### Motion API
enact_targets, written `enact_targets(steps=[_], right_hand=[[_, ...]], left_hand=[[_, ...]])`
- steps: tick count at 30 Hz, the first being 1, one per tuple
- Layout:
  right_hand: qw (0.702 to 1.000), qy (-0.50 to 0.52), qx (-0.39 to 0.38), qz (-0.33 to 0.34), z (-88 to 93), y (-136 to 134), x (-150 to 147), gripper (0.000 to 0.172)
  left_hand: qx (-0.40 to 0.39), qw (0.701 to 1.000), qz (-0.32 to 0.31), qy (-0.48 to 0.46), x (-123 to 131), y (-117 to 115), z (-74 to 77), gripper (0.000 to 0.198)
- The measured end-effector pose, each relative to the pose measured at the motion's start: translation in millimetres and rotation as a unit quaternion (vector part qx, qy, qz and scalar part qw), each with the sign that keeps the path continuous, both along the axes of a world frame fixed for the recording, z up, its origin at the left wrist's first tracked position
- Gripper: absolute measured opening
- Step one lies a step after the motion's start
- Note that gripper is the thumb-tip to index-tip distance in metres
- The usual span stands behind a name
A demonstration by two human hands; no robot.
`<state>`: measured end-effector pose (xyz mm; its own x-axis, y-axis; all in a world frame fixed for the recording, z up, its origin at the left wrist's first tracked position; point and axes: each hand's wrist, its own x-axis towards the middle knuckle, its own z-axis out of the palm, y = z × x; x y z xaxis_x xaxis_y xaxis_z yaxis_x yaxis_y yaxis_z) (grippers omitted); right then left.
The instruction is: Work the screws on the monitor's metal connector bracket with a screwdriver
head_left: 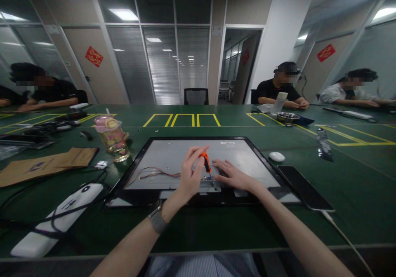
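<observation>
An orange and black screwdriver (206,162) stands in the left grip (189,173), its handle pinched between thumb and fingers, the shaft leaning slightly and pointing down at a small strip of parts (208,179) near the lower middle of a display panel (176,153). The handle is right at the fingertips, with the tip below them; whether it actually touches a screw is too small to tell. The right grip (234,178) is released, palm down on the panel, its fingers spread and the nearest ones just beside the shaft. The panel lies flat on the green bench (355,186), grey back up inside a black border, and thin wires (154,170) run across it from the left toward the strip, passing behind the left grip. A watch (158,218) sits on the left wrist. Beyond the panel's right edge are a small white case (276,156) and, nearer, a dark phone (305,188) with a cable plugged in; beyond its left edge stands a pink-lidded cup (113,141), with a brown paper bag (43,166) farther left.
</observation>
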<state>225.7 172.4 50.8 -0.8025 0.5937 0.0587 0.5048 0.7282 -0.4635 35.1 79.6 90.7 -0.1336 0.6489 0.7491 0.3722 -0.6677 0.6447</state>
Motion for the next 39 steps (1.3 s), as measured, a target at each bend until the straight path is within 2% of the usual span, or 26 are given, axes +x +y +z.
enact_targets(steps=[3,10,17,27,31,36,39], right_hand=[[1.000,0.000,0.001,0.000,-1.1,0.9,0.1,0.060],[1.000,0.009,-0.007,-0.002,0.9,-0.7,-0.6,0.061],[1.000,0.009,-0.002,-0.002,-1.4,1.5,-0.5,0.058],[1.000,0.012,-0.006,0.001,-2.0,1.2,-0.2,0.061],[1.000,0.006,-0.005,-0.004,-0.5,0.2,-0.4,0.062],[1.000,0.008,-0.002,-0.002,-0.5,0.3,-0.4,0.059],[1.000,0.008,-0.003,0.000,-0.1,0.1,-0.4,0.059]], left_hand=[[-0.012,1.000,-0.015,-0.023,-0.5,0.6,-1.2,0.033],[0.008,0.998,0.051,-0.020,0.1,3.3,-4.3,0.020],[0.000,0.999,0.013,-0.038,-0.5,1.4,-1.0,0.033],[-0.013,0.997,0.036,-0.063,1.0,6.3,-1.1,0.016],[-0.018,0.997,0.036,-0.068,1.5,6.2,-1.3,0.017],[-0.045,0.995,-0.027,-0.081,2.1,1.6,-0.7,0.032],[-0.049,0.995,-0.048,-0.079,1.5,0.6,-1.5,0.032]])
